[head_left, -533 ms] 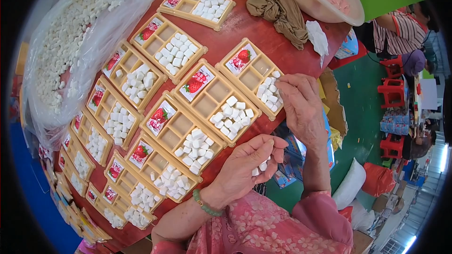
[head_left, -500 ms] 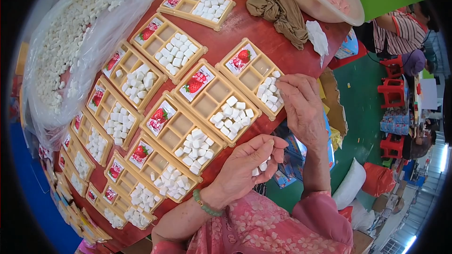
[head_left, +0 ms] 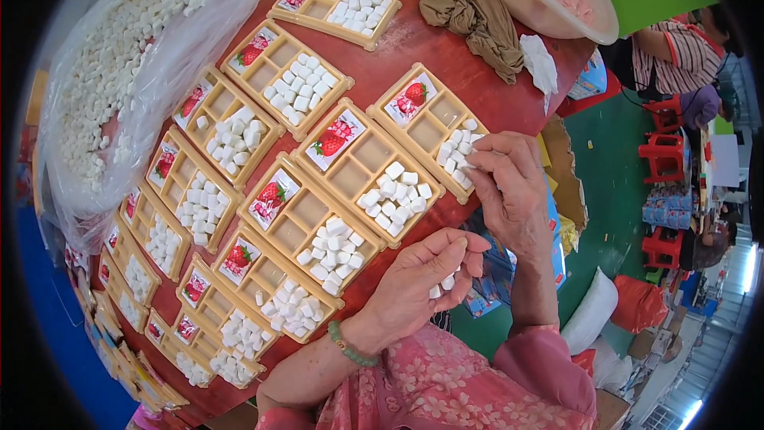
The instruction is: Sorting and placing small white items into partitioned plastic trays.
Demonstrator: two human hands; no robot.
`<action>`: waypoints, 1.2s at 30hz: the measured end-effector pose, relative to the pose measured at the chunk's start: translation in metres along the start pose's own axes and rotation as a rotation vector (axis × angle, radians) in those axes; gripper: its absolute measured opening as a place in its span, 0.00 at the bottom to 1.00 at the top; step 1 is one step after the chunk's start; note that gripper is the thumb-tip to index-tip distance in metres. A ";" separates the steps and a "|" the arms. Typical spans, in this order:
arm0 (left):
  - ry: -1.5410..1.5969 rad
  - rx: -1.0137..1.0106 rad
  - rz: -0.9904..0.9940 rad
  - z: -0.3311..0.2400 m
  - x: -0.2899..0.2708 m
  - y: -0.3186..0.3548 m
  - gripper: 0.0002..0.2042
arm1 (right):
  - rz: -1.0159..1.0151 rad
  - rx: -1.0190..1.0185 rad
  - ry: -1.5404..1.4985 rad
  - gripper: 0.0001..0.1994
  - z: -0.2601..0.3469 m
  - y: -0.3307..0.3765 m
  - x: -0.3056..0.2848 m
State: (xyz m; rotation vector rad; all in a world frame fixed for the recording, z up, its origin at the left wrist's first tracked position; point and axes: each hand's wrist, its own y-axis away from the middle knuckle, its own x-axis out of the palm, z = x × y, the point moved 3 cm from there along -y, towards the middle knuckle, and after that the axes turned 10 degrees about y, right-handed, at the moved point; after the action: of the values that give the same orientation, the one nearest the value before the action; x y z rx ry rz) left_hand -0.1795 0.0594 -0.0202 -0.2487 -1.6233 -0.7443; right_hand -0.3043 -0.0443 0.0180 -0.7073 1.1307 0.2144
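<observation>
My left hand (head_left: 420, 277) is curled shut around a few small white marshmallows (head_left: 448, 280), which peek out below the fingers. My right hand (head_left: 513, 183) bends over the right edge of a beige compartment tray (head_left: 422, 139), its fingertips closed on a marshmallow at that tray's pile (head_left: 455, 153). A strawberry-printed packet (head_left: 407, 99) lies in the tray's far compartment, and the two small middle compartments hold nothing. Nearest my left hand is another tray (head_left: 350, 179) with a packet and a heap of marshmallows.
Several similar filled trays (head_left: 286, 80) cover the red table (head_left: 477, 103). A clear plastic bag of marshmallows (head_left: 95, 72) lies at the left. At the back are a brown cloth (head_left: 473, 24), a white tissue (head_left: 539, 64) and a tub of pink pieces (head_left: 593, 28). Another person (head_left: 676, 52) is at far right.
My right hand's fingertips have come slightly down and in against the marshmallows of the tray. My left hand has hardly moved and keeps its marshmallows.
</observation>
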 end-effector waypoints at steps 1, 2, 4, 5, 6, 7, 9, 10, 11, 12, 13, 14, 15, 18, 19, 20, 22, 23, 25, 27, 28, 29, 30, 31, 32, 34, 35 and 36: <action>0.001 0.002 -0.001 0.000 -0.001 0.000 0.16 | -0.023 0.032 -0.023 0.09 0.000 0.000 0.000; -0.003 0.008 -0.003 0.001 -0.002 0.000 0.16 | -0.022 0.031 -0.025 0.09 0.000 0.000 0.000; -0.005 0.011 -0.004 0.001 -0.002 0.001 0.16 | -0.046 0.100 -0.012 0.09 -0.002 0.000 -0.003; -0.009 0.013 0.011 0.001 -0.002 0.000 0.16 | -0.045 0.101 -0.010 0.09 -0.002 0.000 -0.003; -0.013 0.015 0.026 0.001 -0.001 0.000 0.16 | -0.021 0.135 -0.014 0.08 -0.004 0.000 -0.002; -0.012 0.016 0.026 0.001 -0.002 0.000 0.16 | 0.002 0.167 -0.022 0.07 -0.005 0.000 0.000; 0.000 0.023 0.035 0.002 -0.004 0.000 0.16 | -0.003 0.171 -0.024 0.07 -0.005 -0.001 0.002; 0.000 0.023 0.036 0.002 -0.004 0.000 0.16 | -0.009 0.176 -0.023 0.07 -0.005 -0.001 0.001; 0.000 0.021 0.039 0.002 -0.003 0.000 0.16 | -0.009 0.176 -0.022 0.07 -0.005 -0.001 0.001; -0.001 0.020 0.041 0.003 -0.003 0.000 0.16 | -0.009 0.180 -0.022 0.07 -0.005 -0.002 0.001; 0.001 0.021 0.039 0.002 -0.003 0.000 0.16 | -0.008 0.185 -0.024 0.07 -0.005 -0.003 0.002; -0.003 0.024 0.046 0.002 -0.004 -0.001 0.16 | -0.006 0.185 -0.026 0.07 -0.004 -0.003 0.002; -0.007 0.028 0.052 0.002 -0.004 -0.001 0.16 | 0.015 0.251 -0.116 0.06 -0.006 -0.002 0.003; -0.006 0.024 0.056 0.002 -0.003 -0.001 0.16 | 0.047 0.294 -0.178 0.06 -0.009 0.000 0.002; -0.005 0.025 0.054 0.002 -0.003 -0.001 0.16 | 0.058 0.268 -0.155 0.06 -0.009 0.000 0.003; -0.006 0.025 0.052 0.002 -0.003 0.000 0.16 | 0.060 0.268 -0.157 0.06 -0.008 0.000 0.003; -0.006 0.023 0.051 0.002 -0.003 0.000 0.16 | 0.052 0.206 -0.043 0.05 -0.005 0.000 0.001; -0.006 0.020 0.055 0.002 -0.002 0.000 0.16 | 0.052 0.207 -0.042 0.05 -0.004 0.000 0.000; -0.007 0.019 0.057 0.002 -0.003 0.000 0.16 | 0.063 0.226 -0.047 0.05 -0.004 -0.001 0.002; -0.011 0.023 0.046 0.002 -0.005 0.001 0.16 | 0.069 0.239 -0.070 0.05 -0.003 0.000 0.004; -0.013 0.022 0.048 0.002 -0.005 0.001 0.16 | 0.073 0.255 -0.085 0.06 -0.003 0.001 0.004; -0.013 0.022 0.051 0.003 -0.004 0.000 0.16 | 0.071 0.255 -0.083 0.06 -0.003 0.001 0.002; -0.014 0.022 0.055 0.003 -0.004 0.000 0.16 | 0.058 0.198 -0.036 0.06 -0.002 0.000 0.000; -0.015 0.023 0.055 0.002 -0.004 0.001 0.16 | 0.046 0.141 0.008 0.07 0.000 0.000 -0.002; -0.015 0.022 0.054 0.002 -0.004 0.001 0.16 | 0.045 0.140 0.008 0.07 0.001 0.000 -0.003; -0.015 0.021 0.055 0.002 -0.004 0.001 0.16 | 0.034 0.139 0.045 0.09 0.003 -0.001 -0.008; -0.016 0.024 0.060 0.003 -0.004 0.000 0.16 | 0.034 0.139 0.046 0.09 0.003 -0.001 -0.008; -0.016 0.027 0.066 0.003 -0.003 0.000 0.16 | 0.005 0.116 0.049 0.10 0.003 -0.001 -0.010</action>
State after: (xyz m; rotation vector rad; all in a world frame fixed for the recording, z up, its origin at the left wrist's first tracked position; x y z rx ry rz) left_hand -0.1812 0.0617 -0.0237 -0.2878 -1.6318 -0.6711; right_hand -0.3052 -0.0415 0.0278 -0.6098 1.1821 0.1354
